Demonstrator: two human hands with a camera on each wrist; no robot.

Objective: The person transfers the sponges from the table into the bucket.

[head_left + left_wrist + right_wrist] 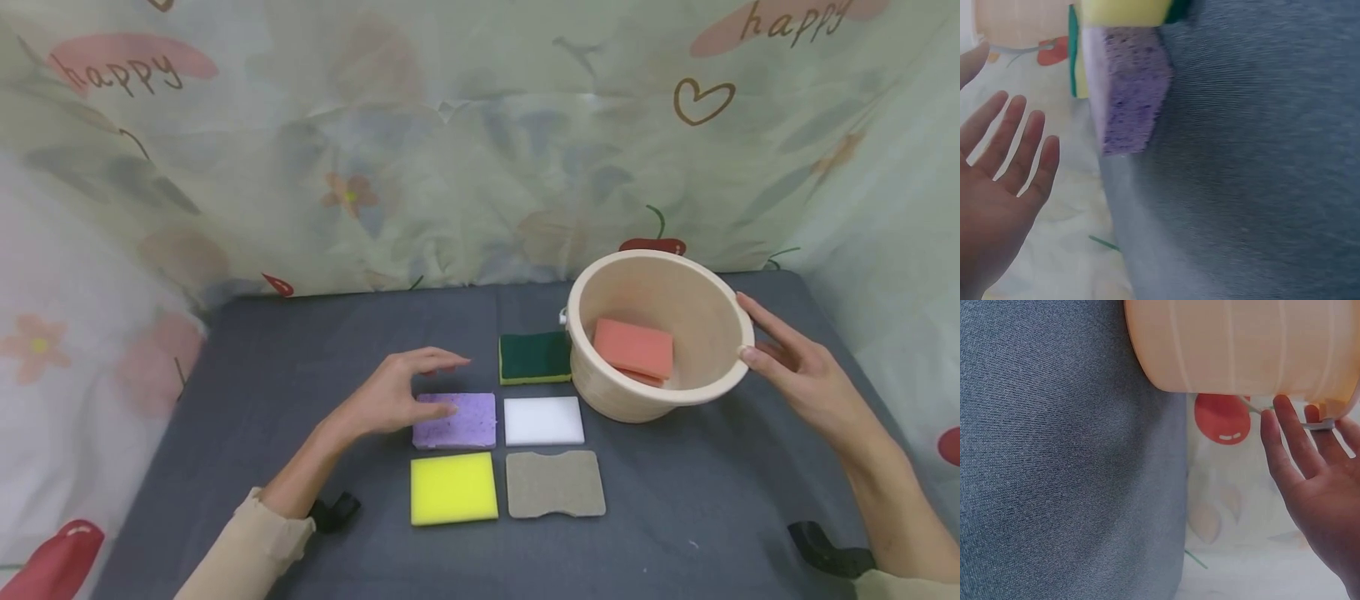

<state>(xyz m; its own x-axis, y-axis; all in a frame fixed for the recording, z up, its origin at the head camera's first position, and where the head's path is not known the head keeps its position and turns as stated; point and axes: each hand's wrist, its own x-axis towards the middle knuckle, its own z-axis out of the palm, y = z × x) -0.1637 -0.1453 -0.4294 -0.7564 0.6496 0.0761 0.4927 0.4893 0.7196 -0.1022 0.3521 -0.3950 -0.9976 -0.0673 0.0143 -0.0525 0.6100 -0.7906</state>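
My left hand hovers over the purple sponge, thumb and fingers apart and nothing held. In the left wrist view those fingers are spread, away from the sponge's speckled side. At the right, my right hand touches the outer rim of a cream bucket with thumb and fingertips. The right wrist view has its fingers fairly straight beside the bucket's rim and metal handle. Inside the bucket lie coral-pink sponges, one partly covering another.
Left of the bucket lies a green-and-yellow scrub sponge. Nearer me are a white sponge, a yellow sponge and a grey notched sponge. All rest on a dark grey cloth-covered table, with a patterned curtain behind.
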